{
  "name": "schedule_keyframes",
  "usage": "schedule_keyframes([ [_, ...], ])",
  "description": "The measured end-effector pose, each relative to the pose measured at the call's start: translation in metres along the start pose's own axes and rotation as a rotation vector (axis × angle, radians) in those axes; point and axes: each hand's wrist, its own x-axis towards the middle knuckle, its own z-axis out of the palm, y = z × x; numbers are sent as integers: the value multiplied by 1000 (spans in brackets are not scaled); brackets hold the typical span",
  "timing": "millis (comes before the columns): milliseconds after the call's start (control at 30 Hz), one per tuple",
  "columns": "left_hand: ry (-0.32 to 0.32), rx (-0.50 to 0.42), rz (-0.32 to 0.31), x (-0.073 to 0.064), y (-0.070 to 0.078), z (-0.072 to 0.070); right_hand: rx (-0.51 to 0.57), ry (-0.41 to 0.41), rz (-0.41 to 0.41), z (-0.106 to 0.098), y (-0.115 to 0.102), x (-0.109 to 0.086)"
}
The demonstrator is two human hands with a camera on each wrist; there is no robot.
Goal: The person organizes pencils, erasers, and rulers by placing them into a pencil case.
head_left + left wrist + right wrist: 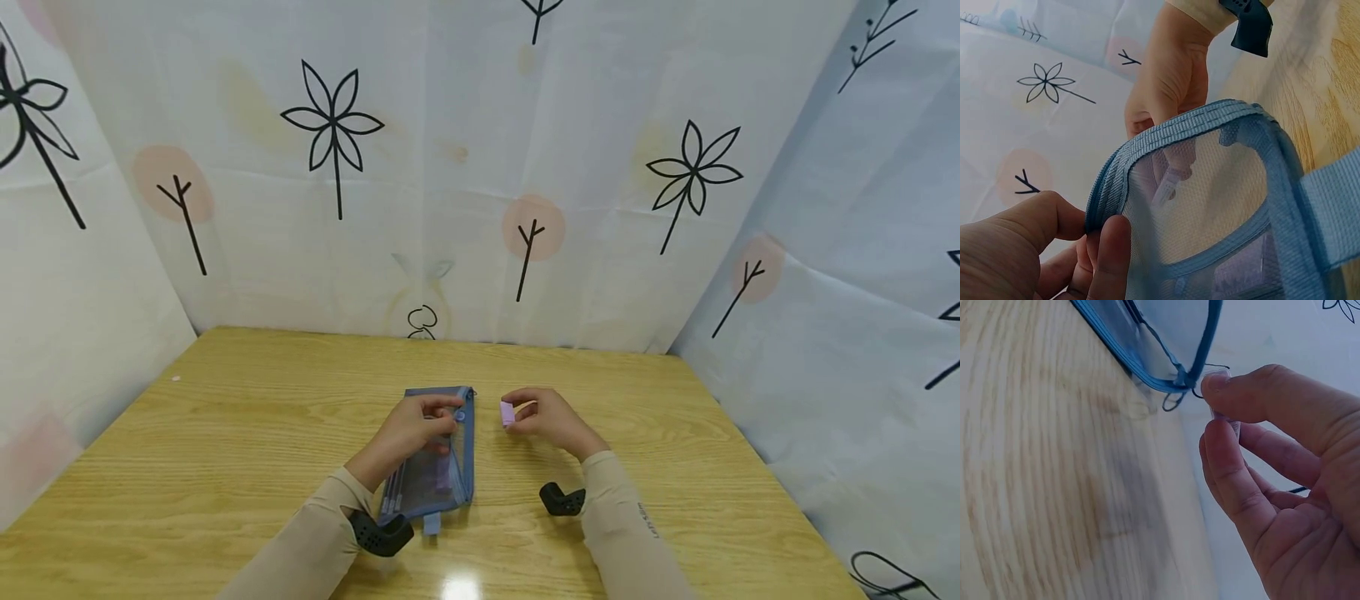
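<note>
A blue mesh zip pouch (414, 492) lies on the table, its zipped side gaping. My left hand (412, 429) pinches the edge of that opening, thumb and fingertips on the zip band (1172, 130) in the left wrist view. Inside, a purple block (1247, 269) shows through the mesh. Just right of the pouch, my right hand (551, 417) holds a small light purple block (507, 413) between thumb and fingertips. Fingers cover much of this block in the right wrist view, where a cord loop (1172, 402) hangs at the pouch's corner beside it.
The wooden table (262, 417) reaches back to a white curtain (450, 167) printed with flowers and trees. A tiny pale scrap (176, 378) lies at the table's far left. Black wrist devices (381, 533) sit at both sleeves. A fabric tab (432, 523) sticks out from the pouch's near end.
</note>
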Motion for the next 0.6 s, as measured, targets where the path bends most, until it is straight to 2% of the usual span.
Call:
schedule_keyframes([
  [300,3,-8,-12,0,1,-2,22,-45,-4,16,-7,5],
  [600,8,0,-16,0,3,-1,35,-136,-67,32,-11,8],
])
